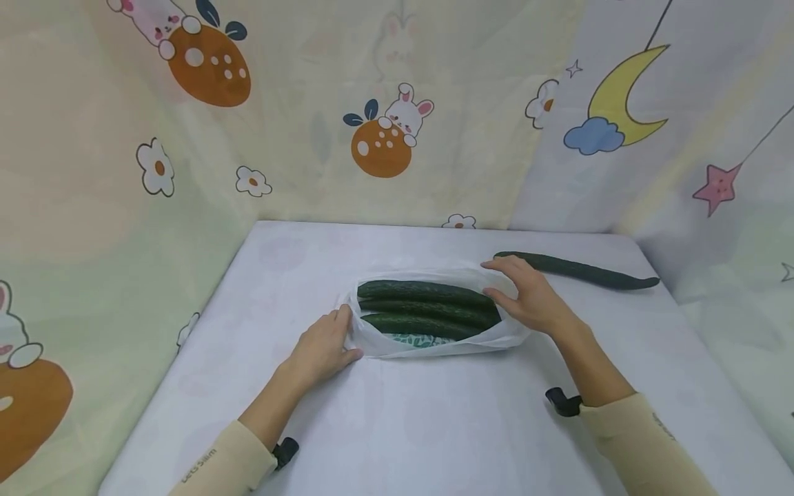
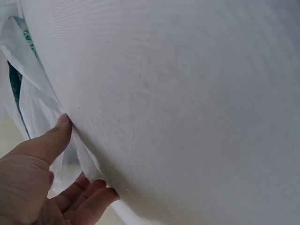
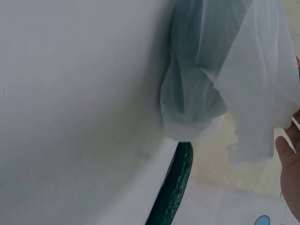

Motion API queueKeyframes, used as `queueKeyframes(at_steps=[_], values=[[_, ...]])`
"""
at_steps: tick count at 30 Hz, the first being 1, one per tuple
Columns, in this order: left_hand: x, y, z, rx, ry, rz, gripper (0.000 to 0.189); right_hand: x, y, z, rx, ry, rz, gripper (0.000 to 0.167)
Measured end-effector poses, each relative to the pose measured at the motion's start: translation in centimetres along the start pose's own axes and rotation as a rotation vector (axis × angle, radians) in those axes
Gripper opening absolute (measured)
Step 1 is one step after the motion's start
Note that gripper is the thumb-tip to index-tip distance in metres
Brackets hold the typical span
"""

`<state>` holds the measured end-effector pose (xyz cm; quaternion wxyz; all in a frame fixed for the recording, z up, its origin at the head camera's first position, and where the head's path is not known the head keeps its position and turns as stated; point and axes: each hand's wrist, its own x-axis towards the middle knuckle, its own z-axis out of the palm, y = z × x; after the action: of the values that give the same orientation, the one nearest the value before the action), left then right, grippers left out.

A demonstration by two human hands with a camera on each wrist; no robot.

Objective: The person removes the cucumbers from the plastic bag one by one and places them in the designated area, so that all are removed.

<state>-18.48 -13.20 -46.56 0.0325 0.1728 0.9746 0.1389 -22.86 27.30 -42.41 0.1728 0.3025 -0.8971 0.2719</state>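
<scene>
White surface point(image 1: 422, 427) supports the bag point(image 1: 468, 346). Left hand point(image 1: 319, 348) grips its left edge; right hand point(image 1: 530, 296) spreads, unclenched. Keep cucumbers point(image 1: 431, 308) level.

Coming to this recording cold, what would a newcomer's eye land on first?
Probably the dark green cucumbers showing in the open mouth of a white bag on the pale table, with the left hand at its left end and the right hand at its right. Next, perhaps, the loose cucumber behind and to the right, then the yellow moon printed at upper right.
</scene>
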Motion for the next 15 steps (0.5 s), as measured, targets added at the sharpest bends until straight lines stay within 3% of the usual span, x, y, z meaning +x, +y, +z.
queueKeyframes(at_steps=[6, 15], values=[[-0.1, 0.0, 0.0, 0.026, 0.011, 0.052, 0.060, 0.4, -0.8, 0.4, 0.029, -0.022, -0.018, 0.048], [-0.3, -0.1, 0.1, 0.040, -0.002, 0.053, 0.061, 0.5, -1.9, 1.3, 0.023, -0.038, -0.029, 0.049]])
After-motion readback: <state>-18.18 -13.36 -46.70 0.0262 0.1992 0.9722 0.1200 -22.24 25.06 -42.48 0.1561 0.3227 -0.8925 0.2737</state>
